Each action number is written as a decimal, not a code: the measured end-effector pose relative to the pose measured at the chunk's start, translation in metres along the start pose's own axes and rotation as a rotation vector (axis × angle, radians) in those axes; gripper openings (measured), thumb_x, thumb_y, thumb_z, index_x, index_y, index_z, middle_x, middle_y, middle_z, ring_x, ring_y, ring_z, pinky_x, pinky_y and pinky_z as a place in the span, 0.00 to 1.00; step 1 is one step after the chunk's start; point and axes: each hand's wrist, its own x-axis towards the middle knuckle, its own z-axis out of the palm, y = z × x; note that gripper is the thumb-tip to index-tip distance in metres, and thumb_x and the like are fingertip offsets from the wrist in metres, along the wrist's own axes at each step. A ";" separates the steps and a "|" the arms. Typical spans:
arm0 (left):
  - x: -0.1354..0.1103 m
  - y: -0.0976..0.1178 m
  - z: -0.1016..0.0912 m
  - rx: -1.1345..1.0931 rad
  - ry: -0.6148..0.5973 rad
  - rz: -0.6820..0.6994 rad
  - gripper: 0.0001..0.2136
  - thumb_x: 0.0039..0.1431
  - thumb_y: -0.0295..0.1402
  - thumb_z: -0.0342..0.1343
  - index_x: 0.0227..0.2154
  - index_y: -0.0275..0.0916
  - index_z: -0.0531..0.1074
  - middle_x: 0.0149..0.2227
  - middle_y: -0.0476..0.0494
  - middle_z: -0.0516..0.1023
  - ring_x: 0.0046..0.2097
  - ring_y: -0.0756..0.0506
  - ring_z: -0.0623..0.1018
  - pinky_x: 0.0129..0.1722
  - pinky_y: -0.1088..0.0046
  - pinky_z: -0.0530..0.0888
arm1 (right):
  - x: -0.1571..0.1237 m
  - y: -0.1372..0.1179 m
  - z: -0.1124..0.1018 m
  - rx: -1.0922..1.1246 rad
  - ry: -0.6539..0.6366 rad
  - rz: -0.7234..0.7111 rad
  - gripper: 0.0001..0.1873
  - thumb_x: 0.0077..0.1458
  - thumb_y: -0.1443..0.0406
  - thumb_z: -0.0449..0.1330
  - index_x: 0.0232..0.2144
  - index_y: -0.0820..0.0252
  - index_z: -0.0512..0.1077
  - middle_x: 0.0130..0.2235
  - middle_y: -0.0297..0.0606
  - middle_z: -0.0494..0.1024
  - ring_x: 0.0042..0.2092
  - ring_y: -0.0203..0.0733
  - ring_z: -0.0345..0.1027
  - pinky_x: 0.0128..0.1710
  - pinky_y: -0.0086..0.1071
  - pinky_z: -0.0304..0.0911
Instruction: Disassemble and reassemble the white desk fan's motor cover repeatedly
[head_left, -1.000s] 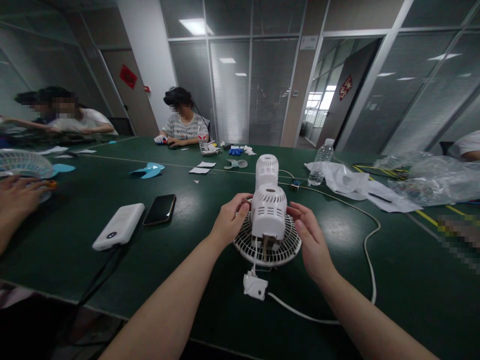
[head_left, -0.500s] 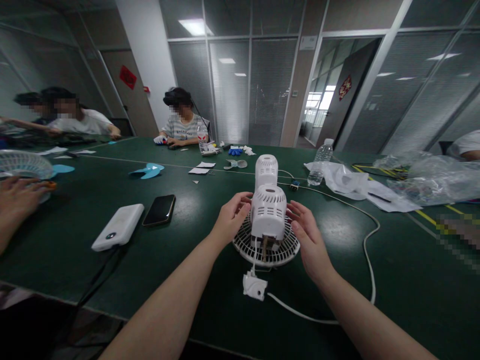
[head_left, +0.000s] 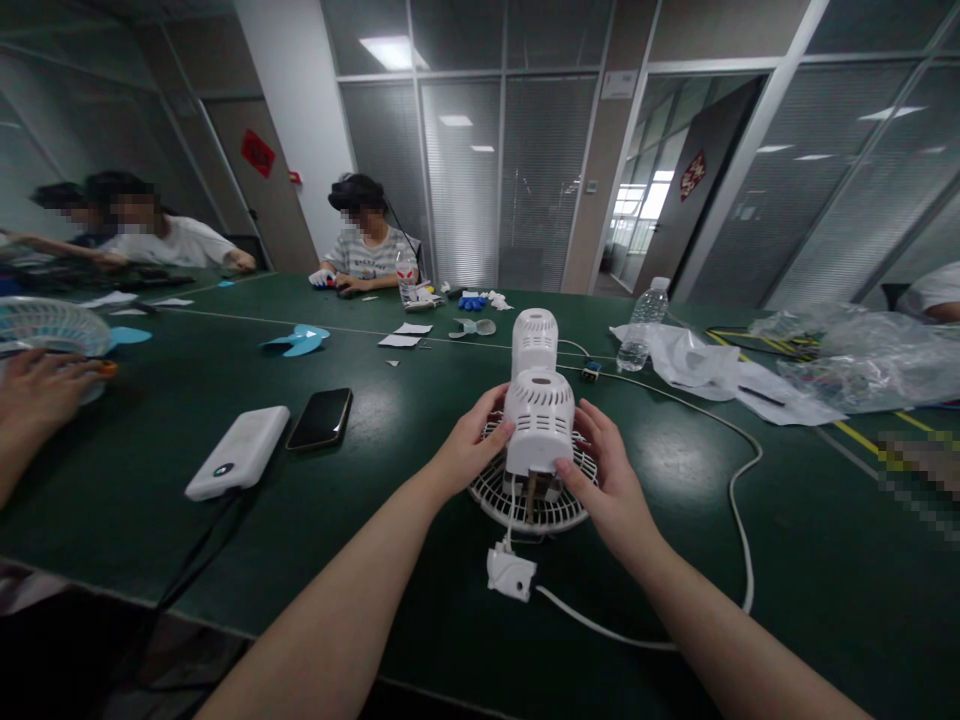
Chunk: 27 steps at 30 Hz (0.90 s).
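A white vented fan motor housing [head_left: 538, 415] sits over a white round fan grille [head_left: 491, 497] on the green table. My left hand [head_left: 478, 440] is closed about the housing's left side, thumb against it. From the right, my right hand [head_left: 604, 465] holds it with the thumb on its lower edge; the other fingers are partly hidden behind. Inner parts show under the housing's near end. A wire runs down to a small white plastic piece [head_left: 511, 573] in front, where a white cord [head_left: 600, 630] leads right. Another white vented housing [head_left: 535, 335] stands just behind.
On the left lie a white power bank [head_left: 244, 450], a phone [head_left: 321, 418] and a blue fan blade [head_left: 300, 340]. A water bottle [head_left: 643, 320] and plastic bags [head_left: 885, 350] are at the right. Co-workers sit across the table; another person's hand [head_left: 49, 390] reaches in at left.
My hands have moved inward from beside the motor housing, and both thumbs now press on it. The housing itself has hardly moved.
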 end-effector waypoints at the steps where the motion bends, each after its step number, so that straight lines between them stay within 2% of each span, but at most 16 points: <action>1: 0.000 -0.001 0.000 -0.038 -0.009 0.002 0.27 0.62 0.46 0.51 0.60 0.40 0.58 0.60 0.36 0.65 0.60 0.37 0.67 0.58 0.59 0.66 | 0.000 0.001 0.000 -0.002 -0.003 0.000 0.37 0.54 0.56 0.62 0.62 0.47 0.51 0.64 0.42 0.59 0.64 0.54 0.53 0.62 0.55 0.50; 8: 0.000 -0.003 0.002 -0.224 -0.091 -0.028 0.32 0.60 0.47 0.54 0.63 0.41 0.52 0.62 0.35 0.60 0.62 0.35 0.64 0.60 0.54 0.63 | 0.001 0.006 -0.001 -0.009 -0.011 -0.029 0.37 0.55 0.56 0.62 0.62 0.49 0.50 0.64 0.44 0.58 0.64 0.53 0.54 0.61 0.54 0.53; 12: -0.001 0.002 0.002 -0.203 -0.140 -0.044 0.40 0.53 0.47 0.61 0.64 0.42 0.48 0.64 0.34 0.57 0.63 0.33 0.61 0.61 0.50 0.60 | 0.001 0.007 -0.002 -0.013 0.006 -0.047 0.37 0.54 0.56 0.62 0.62 0.49 0.51 0.64 0.44 0.59 0.63 0.54 0.54 0.61 0.55 0.54; 19: -0.003 0.005 0.004 -0.162 -0.110 -0.071 0.47 0.46 0.41 0.67 0.65 0.42 0.46 0.65 0.34 0.55 0.64 0.31 0.59 0.62 0.49 0.59 | 0.001 0.009 -0.002 -0.022 -0.007 -0.057 0.36 0.56 0.56 0.61 0.62 0.48 0.50 0.65 0.43 0.57 0.64 0.53 0.53 0.61 0.55 0.54; 27: -0.003 0.002 0.010 -0.218 -0.056 -0.038 0.45 0.48 0.40 0.67 0.65 0.42 0.46 0.66 0.35 0.54 0.65 0.33 0.58 0.63 0.52 0.58 | 0.003 0.010 -0.002 -0.011 -0.031 -0.029 0.36 0.57 0.56 0.60 0.63 0.46 0.48 0.66 0.41 0.54 0.66 0.50 0.51 0.63 0.54 0.51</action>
